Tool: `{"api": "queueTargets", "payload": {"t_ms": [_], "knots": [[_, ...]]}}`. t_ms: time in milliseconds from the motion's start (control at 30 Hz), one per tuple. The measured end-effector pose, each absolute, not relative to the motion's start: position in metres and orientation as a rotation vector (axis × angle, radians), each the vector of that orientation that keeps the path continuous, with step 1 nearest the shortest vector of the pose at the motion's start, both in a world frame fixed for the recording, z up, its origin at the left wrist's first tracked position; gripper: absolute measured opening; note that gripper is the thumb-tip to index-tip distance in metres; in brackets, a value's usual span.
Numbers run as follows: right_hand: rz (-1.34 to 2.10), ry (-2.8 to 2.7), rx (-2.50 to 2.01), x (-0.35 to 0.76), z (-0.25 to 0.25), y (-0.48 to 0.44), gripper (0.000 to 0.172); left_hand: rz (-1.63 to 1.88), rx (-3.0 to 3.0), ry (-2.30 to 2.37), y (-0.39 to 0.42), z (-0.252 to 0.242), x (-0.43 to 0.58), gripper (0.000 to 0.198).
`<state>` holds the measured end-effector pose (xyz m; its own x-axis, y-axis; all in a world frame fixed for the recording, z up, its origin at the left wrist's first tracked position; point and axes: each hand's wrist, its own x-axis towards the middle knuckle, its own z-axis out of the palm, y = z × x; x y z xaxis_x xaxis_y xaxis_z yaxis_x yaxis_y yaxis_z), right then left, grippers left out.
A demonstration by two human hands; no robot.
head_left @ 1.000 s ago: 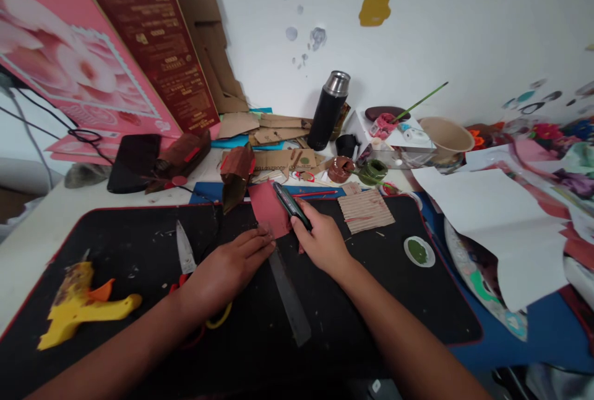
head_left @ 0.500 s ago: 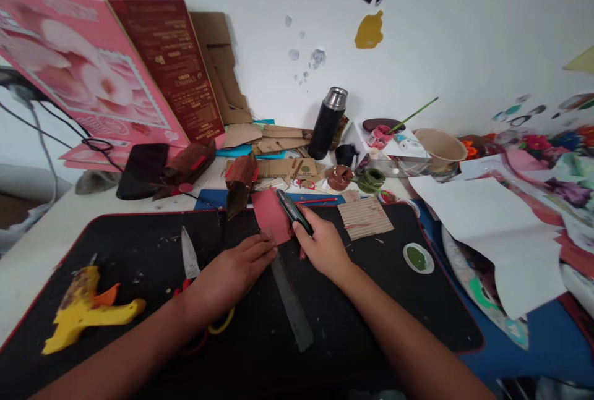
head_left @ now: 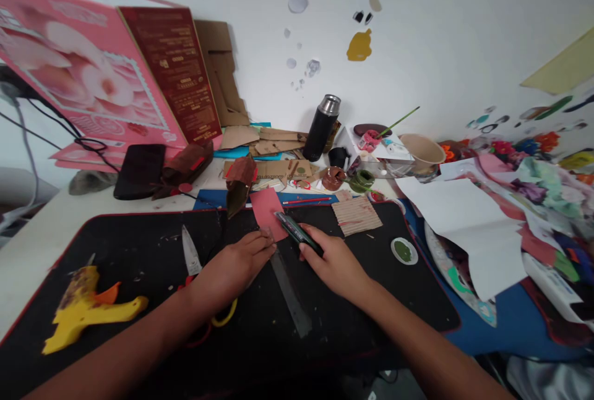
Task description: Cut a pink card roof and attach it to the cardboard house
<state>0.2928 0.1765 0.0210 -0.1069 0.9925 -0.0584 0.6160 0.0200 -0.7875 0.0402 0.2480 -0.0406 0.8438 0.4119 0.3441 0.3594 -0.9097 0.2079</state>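
With its fingers pressed together, my left hand holds down the far end of a metal ruler against a small piece of red paper. My right hand is closed around a dark green utility knife, whose tip lies over the paper's right edge. Beneath my left wrist, scissors with red and yellow handles are partly covered. All this rests on a black mat.
A yellow glue gun lies at left. Corrugated cardboard and a dish of green paint are at right. Behind the mat stand a black thermos, paint jars and a pink box. White paper sheets lie far right.
My right hand has drawn the knife back slightly to the right and away from the paper's middle. My left hand stays on the ruler. The camera view has shifted a little.
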Motion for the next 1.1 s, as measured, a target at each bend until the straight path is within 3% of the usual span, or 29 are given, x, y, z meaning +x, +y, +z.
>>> {"api": "queueTargets", "payload": {"t_ms": [300,1100], "knots": [[0.798,-2.071,-1.82,0.287,0.035,0.163,0.046,0.58,2.91,0.62,0.245,-0.042,0.043,0.031],[0.727,-2.156,-1.904,0.276,0.037,0.161,0.045,0.575,3.001,0.572,0.247,-0.037,0.042,0.033]]}}
